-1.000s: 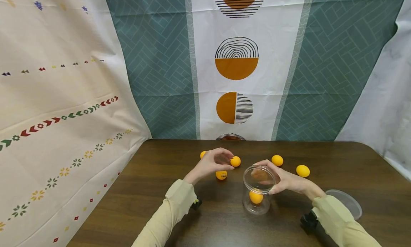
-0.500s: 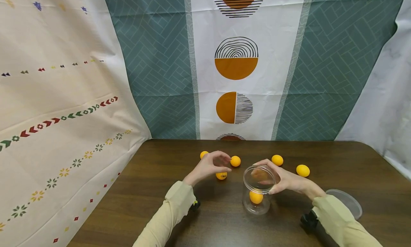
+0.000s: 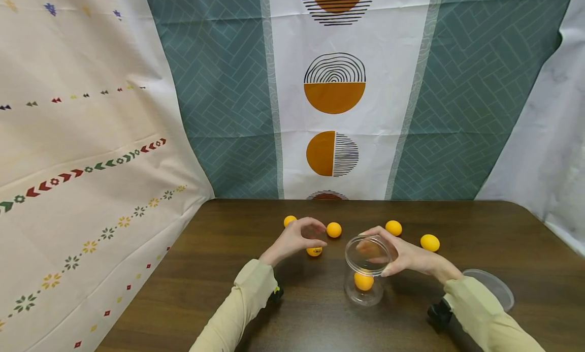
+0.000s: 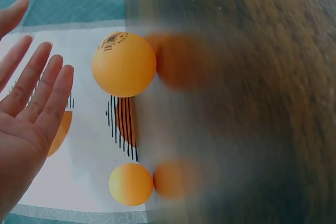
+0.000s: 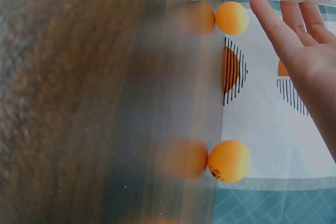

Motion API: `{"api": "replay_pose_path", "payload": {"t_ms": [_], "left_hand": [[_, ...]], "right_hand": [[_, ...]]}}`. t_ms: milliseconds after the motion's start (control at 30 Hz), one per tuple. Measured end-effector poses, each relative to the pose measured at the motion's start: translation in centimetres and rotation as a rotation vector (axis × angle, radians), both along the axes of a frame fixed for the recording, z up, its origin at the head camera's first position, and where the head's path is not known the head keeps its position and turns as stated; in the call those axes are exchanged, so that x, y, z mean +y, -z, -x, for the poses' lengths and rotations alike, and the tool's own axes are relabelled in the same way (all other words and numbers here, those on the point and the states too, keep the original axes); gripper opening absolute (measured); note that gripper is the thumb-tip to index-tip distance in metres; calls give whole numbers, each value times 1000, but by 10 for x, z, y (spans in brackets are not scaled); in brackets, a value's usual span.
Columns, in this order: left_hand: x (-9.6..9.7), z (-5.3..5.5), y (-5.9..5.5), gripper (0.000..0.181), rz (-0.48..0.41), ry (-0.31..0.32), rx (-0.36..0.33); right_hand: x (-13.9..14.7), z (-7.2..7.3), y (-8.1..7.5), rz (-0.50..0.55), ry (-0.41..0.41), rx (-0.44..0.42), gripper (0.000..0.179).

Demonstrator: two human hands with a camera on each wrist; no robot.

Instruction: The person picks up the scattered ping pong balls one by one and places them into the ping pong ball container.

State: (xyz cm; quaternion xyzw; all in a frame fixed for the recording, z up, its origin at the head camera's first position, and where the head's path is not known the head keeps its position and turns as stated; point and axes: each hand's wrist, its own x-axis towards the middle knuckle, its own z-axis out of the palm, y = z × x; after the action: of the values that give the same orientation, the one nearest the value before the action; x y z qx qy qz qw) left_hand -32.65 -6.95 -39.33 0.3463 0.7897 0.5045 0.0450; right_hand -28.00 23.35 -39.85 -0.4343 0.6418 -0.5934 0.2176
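Observation:
My right hand (image 3: 407, 255) grips a clear plastic jar (image 3: 364, 296) near its top rim, thumb on the near side. One orange ping-pong ball (image 3: 363, 281) lies inside the jar, which stands upright on the table. My left hand (image 3: 292, 240) hovers with curved fingers and holds nothing. Close by it are a printed ping-pong ball (image 3: 314, 251) partly hidden under the hand, a second ball (image 3: 334, 230) just off the fingertips, and another (image 3: 290, 220) behind. The left wrist view shows the printed ball (image 4: 124, 64) apart from the fingers.
Two more balls, an orange one (image 3: 393, 228) and a yellower one (image 3: 430, 243), lie behind my right hand. A clear round lid (image 3: 491, 288) rests on the brown table (image 3: 183, 291) by the right sleeve. Patterned cloths (image 3: 247, 113) hang beyond the table's far edge.
My left hand has drawn slightly left, away from the ball near its fingertips. My right hand and the jar have stayed in place.

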Motion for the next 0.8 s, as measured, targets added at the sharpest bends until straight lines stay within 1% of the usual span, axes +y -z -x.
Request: {"api": "replay_pose_path", "payload": {"t_ms": [100, 267, 400, 633, 800], "left_hand": [[-1, 1, 2, 36, -7, 4, 1], [-1, 0, 2, 33, -18, 16, -1], [-1, 1, 3, 35, -7, 16, 0], [-1, 3, 6, 37, -12, 21, -16], [0, -12, -12, 32, -16, 43, -37]], "right_hand": [[0, 0, 0, 0, 3, -1, 70], [0, 0, 0, 3, 2, 0, 70], [0, 0, 0, 5, 1, 3, 70], [0, 0, 1, 0, 19, -30, 69], [0, -2, 0, 0, 22, -37, 70]]}}
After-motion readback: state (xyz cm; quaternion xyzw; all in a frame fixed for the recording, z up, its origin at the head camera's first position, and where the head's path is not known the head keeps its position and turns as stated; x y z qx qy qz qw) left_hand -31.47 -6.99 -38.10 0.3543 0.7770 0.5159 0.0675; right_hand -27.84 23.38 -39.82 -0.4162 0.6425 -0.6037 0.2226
